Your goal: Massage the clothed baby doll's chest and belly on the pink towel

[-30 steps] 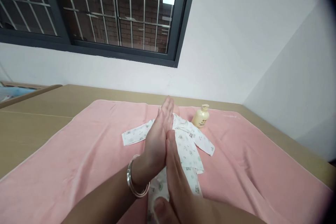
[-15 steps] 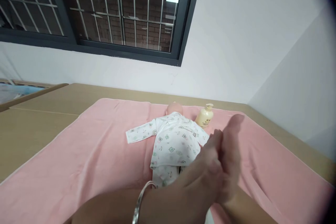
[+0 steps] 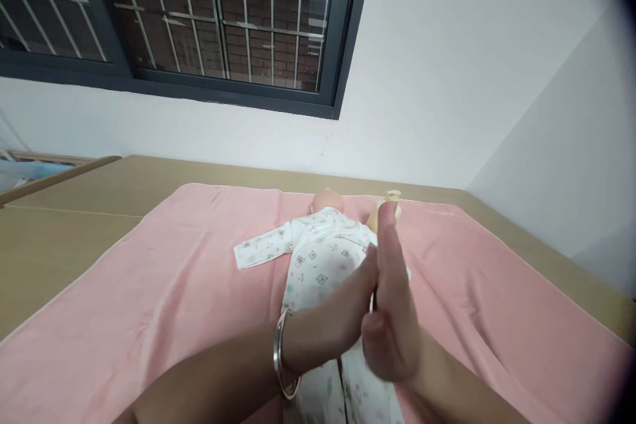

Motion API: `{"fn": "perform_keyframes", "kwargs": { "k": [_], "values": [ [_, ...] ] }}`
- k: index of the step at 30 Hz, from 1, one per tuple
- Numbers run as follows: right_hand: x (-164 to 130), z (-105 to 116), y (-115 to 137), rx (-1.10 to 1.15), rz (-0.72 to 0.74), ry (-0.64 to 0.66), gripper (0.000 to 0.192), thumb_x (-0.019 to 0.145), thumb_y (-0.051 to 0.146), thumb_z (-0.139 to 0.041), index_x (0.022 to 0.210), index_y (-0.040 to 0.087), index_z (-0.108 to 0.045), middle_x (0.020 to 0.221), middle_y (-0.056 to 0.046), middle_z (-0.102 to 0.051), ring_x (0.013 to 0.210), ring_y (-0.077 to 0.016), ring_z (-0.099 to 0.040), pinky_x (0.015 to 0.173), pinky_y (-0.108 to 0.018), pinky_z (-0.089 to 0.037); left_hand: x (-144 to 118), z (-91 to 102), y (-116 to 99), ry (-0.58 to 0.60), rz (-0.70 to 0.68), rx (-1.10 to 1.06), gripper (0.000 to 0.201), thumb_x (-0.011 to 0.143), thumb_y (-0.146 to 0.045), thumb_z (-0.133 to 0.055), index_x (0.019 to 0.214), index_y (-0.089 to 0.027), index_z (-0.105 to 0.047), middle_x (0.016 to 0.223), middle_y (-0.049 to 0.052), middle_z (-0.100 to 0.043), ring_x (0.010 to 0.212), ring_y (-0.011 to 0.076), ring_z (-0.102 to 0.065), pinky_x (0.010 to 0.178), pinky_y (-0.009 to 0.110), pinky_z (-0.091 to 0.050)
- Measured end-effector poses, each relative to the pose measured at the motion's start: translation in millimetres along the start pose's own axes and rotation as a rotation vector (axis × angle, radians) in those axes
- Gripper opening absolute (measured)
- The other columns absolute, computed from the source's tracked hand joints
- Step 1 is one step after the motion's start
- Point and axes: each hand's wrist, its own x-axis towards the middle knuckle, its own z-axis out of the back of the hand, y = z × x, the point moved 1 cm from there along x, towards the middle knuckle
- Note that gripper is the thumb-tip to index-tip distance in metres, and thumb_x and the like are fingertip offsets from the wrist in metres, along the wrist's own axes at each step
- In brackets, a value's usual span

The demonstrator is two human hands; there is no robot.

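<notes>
My left hand [image 3: 334, 324], with a silver bangle [image 3: 279, 358] at its wrist, lies palm to palm against my right hand [image 3: 395, 305]. The fingers of both are stretched out, and no object shows between them. Beneath and behind them a baby doll [image 3: 322, 258] lies on a pink blanket [image 3: 199, 291], in a white printed top and trousers. Its head points to the far side and one sleeve stretches left. My hands hide part of its right side. Just past my right fingertips stands a pale yellow pump bottle [image 3: 395, 195], mostly covered by them.
The blanket covers a wide wooden surface [image 3: 119, 185] that ends at a white wall [image 3: 407, 79]. Above the wall's lower part is a dark-framed window [image 3: 328, 106] with metal bars. Bluish items [image 3: 30, 175] lie beyond a raised wooden edge at the left.
My joined hands have moved left, now in front of the doll's body and the bottle. The left hand sits lower against the right one. The view has shifted slightly.
</notes>
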Motion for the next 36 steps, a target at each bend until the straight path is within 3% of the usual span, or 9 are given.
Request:
{"fn": "perform_keyframes", "kwargs": {
  "k": [2,4,8,11,15,21,28,32,36],
  "values": [
    [8,2,-22,-0.073,-0.07,-0.09,0.059,0.102,0.041,-0.025,0.156,0.03,-0.006,0.162,0.002,-0.007,0.148,-0.0309,-0.006,0.118,-0.063,-0.013,19,11.3,8,0.041,-0.107,0.165,0.052,0.087,-0.046,-0.06,0.135,-0.026,-0.054,0.136,0.005,-0.059,0.143,0.0305,-0.034,0.12,0.047,-0.028],
    [10,-4,-49,-0.107,-0.197,-0.109,0.056,0.102,0.035,-0.028,0.156,0.029,-0.013,0.161,-0.001,-0.018,0.148,-0.0277,-0.016,0.119,-0.059,-0.019,45,34.9,14,-0.185,-0.224,0.265,0.037,0.091,-0.039,-0.056,0.123,-0.022,-0.062,0.137,0.006,-0.058,0.142,0.0291,-0.036,0.121,0.044,-0.023],
    [0,-37,-104,-0.112,-0.377,0.209,0.051,0.096,0.02,-0.033,0.146,0.022,-0.043,0.149,-0.007,-0.043,0.14,-0.022,-0.037,0.117,-0.049,-0.029,88,86.1,27,-0.523,-0.297,0.399,0.025,0.094,-0.03,-0.047,0.105,-0.019,-0.066,0.131,0.008,-0.062,0.134,0.0269,-0.045,0.12,0.041,-0.025],
    [-11,-60,-134,-0.164,-0.305,0.446,0.049,0.092,0.015,-0.038,0.137,0.023,-0.054,0.144,-0.005,-0.05,0.139,-0.0196,-0.038,0.119,-0.047,-0.024,99,105.5,46,-0.552,-0.316,0.425,0.026,0.096,-0.032,-0.042,0.101,-0.021,-0.064,0.126,0.006,-0.063,0.13,0.0246,-0.049,0.118,0.038,-0.028],
    [-18,-65,-156,-0.227,-0.29,0.516,0.045,0.099,0.023,-0.038,0.143,0.026,-0.047,0.148,-0.003,-0.045,0.143,-0.0188,-0.03,0.12,-0.048,-0.015,100,112.1,79,-0.492,-0.388,0.43,0.023,0.093,-0.032,-0.05,0.106,-0.022,-0.066,0.125,0.007,-0.063,0.126,0.0245,-0.051,0.118,0.036,-0.028],
    [-19,-59,-156,-0.478,-0.609,0.528,0.055,0.102,0.039,-0.033,0.149,0.011,-0.037,0.157,-0.014,-0.027,0.146,-0.0285,-0.021,0.118,-0.05,-0.018,104,120.1,97,-0.517,-0.469,0.664,0.034,0.096,-0.036,-0.044,0.119,-0.019,-0.063,0.13,0.01,-0.061,0.127,0.0234,-0.051,0.117,0.04,-0.031],
    [-17,-57,-150,-0.33,-0.406,0.704,0.049,0.101,0.03,-0.034,0.15,0.025,-0.037,0.158,-0.003,-0.027,0.148,-0.0215,-0.013,0.12,-0.046,-0.008,108,125.5,100,-0.548,-0.485,0.869,0.04,0.099,-0.036,-0.034,0.122,-0.016,-0.059,0.129,0.013,-0.062,0.124,0.0233,-0.055,0.111,0.045,-0.04],
    [-16,-50,-167,-0.398,-0.62,0.578,0.055,0.102,0.046,-0.033,0.15,0.019,-0.035,0.158,-0.011,-0.026,0.147,-0.0256,-0.018,0.119,-0.047,-0.013,106,124.5,101,-0.539,-0.499,0.924,0.04,0.099,-0.036,-0.035,0.122,-0.015,-0.06,0.13,0.013,-0.061,0.126,0.024,-0.054,0.112,0.046,-0.039],
    [-18,-56,-145,-0.533,-0.692,0.615,0.058,0.1,0.038,-0.036,0.149,0.007,-0.035,0.154,-0.022,-0.029,0.145,-0.0329,-0.023,0.118,-0.048,-0.016,105,126.1,102,-0.55,-0.499,0.922,0.041,0.099,-0.036,-0.033,0.123,-0.015,-0.059,0.131,0.013,-0.061,0.125,0.0231,-0.054,0.112,0.045,-0.04]
  ]
}}
